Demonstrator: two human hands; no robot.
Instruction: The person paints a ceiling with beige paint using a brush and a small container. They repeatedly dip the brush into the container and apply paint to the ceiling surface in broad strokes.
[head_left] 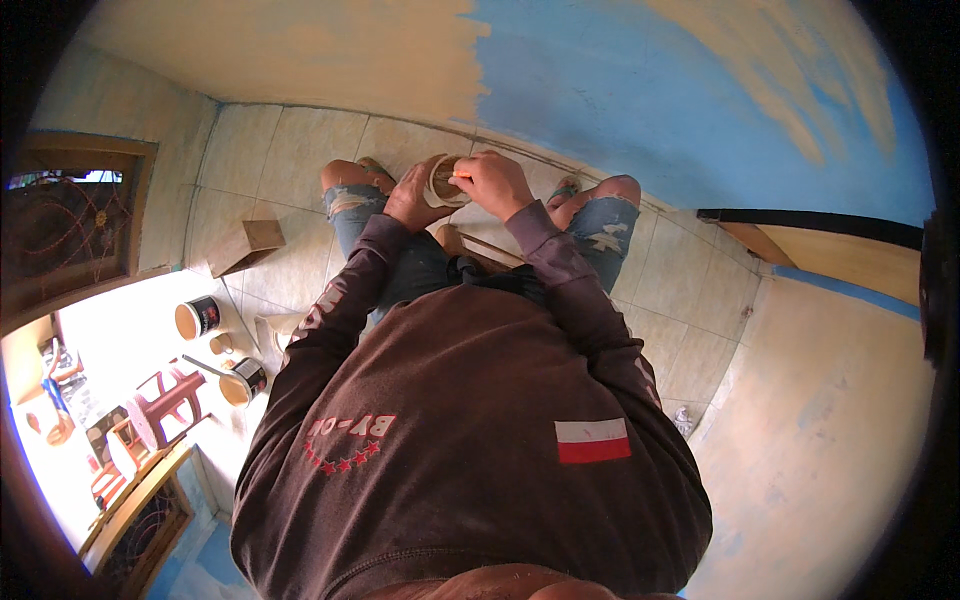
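Note:
Between my knees, my left hand (408,202) is wrapped round the side of a small white tub (432,190) with a brownish inside. My right hand (494,184) is closed over the tub's rim, its fingers pinched on a slim tool (461,174) with an orange part. The tool's lower end is inside the tub and too small to name. Ahead, the wall (590,80) is partly blue and partly beige, with streaky beige strokes on the blue.
A brown box (248,247) stands on the tiled floor (290,150) to the left. Two open paint buckets, one orange-rimmed (197,318) and one with a stick across it (241,383), stand near the bright doorway. Reddish chairs (165,405) are beyond. A dark-edged wooden panel (830,255) is at right.

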